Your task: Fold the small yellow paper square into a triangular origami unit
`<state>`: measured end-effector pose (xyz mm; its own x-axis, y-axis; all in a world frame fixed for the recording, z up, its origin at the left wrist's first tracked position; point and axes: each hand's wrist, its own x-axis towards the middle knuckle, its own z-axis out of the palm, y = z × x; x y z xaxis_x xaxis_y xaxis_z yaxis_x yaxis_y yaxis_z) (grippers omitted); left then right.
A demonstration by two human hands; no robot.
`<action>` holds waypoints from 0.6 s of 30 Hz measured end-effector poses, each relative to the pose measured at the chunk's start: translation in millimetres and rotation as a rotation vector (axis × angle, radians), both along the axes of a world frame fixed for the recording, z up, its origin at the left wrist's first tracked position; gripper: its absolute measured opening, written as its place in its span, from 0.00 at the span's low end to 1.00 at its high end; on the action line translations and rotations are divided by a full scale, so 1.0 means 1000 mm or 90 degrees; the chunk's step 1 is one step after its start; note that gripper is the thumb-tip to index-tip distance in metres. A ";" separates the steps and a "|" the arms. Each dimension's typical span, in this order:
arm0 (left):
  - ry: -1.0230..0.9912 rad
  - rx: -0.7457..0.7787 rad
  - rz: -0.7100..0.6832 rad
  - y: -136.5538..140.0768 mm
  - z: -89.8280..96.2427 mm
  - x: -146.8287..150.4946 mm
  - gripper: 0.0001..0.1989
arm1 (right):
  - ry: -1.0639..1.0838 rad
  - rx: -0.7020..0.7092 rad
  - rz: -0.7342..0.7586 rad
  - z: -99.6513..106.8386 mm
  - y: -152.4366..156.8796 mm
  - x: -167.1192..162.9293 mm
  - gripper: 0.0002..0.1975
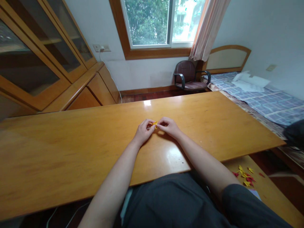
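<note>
Over the middle of the wooden desk (78,142), a small yellow folded-paper piece (155,124) is pinched between both my hands. My left hand (143,131) grips its left side, thumb and fingers curled together. From the other side, the fingertips of my right hand (169,126) close on it. The fingers hide much of the paper, so its exact shape is unclear. On a lower surface to the right lie several yellow and red folded-paper pieces (244,174) with pointed ends, resembling origami cranes.
A glass-fronted wooden cabinet (68,76) stands at the left. Beyond the desk are a maroon armchair (187,74) and a window (147,23) with a pink curtain (209,28). To the right is a bed with a checked cover (273,98). A pale sheet (256,193) lies by the folded pieces.
</note>
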<state>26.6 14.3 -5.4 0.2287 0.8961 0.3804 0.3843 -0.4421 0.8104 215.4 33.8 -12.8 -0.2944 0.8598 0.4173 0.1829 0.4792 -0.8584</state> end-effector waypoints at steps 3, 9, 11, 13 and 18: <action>-0.025 0.009 -0.005 0.000 0.000 -0.001 0.07 | -0.001 0.007 0.000 0.002 -0.002 -0.001 0.12; -0.014 0.045 -0.004 -0.001 0.001 -0.001 0.05 | -0.019 0.009 -0.001 0.007 -0.006 -0.002 0.13; -0.008 0.051 0.000 0.000 0.001 -0.001 0.06 | -0.022 0.010 0.000 0.007 -0.006 -0.002 0.13; -0.002 0.056 0.001 0.000 0.001 -0.002 0.06 | -0.023 0.009 0.001 0.007 -0.006 -0.001 0.13; 0.012 0.066 -0.002 -0.001 0.002 -0.002 0.06 | -0.025 -0.017 -0.010 0.008 -0.008 -0.001 0.11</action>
